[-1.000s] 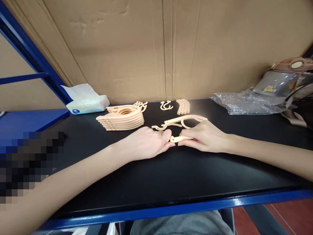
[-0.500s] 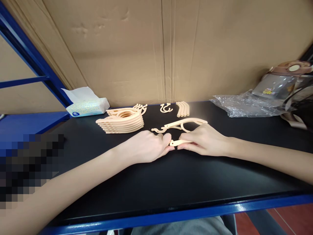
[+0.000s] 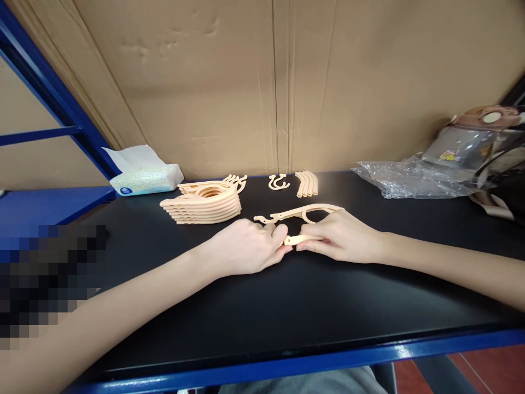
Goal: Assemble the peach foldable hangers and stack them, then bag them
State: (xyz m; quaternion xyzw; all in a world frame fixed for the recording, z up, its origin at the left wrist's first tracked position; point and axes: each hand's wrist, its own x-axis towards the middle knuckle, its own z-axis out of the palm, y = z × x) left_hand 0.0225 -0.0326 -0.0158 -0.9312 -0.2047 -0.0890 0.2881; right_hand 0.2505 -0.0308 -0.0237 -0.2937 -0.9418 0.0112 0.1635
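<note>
A cream plastic folding hanger (image 3: 305,210) is held low over the black table between both hands. My left hand (image 3: 256,246) is closed, thumb and fingers pinching the left end of the hanger's near arm (image 3: 301,239). My right hand (image 3: 346,235) grips that same arm further right, its fingers partly hiding it. Beyond the hands shows the hanger's far curved arm, with a small hooked end pointing left. How the parts join is hidden behind the fingers.
A stack of cream hangers (image 3: 200,209) stands at the left, near a tissue pack (image 3: 145,178). Loose hooks (image 3: 279,182) and several short curved pieces (image 3: 307,184) lie at the back. Clear plastic wrap (image 3: 418,178) and a bottle (image 3: 455,145) are at the right. Cardboard (image 3: 205,82) walls the back.
The hanger's far arm has shifted slightly down and to the left. Both hands keep their grip in nearly the same place.
</note>
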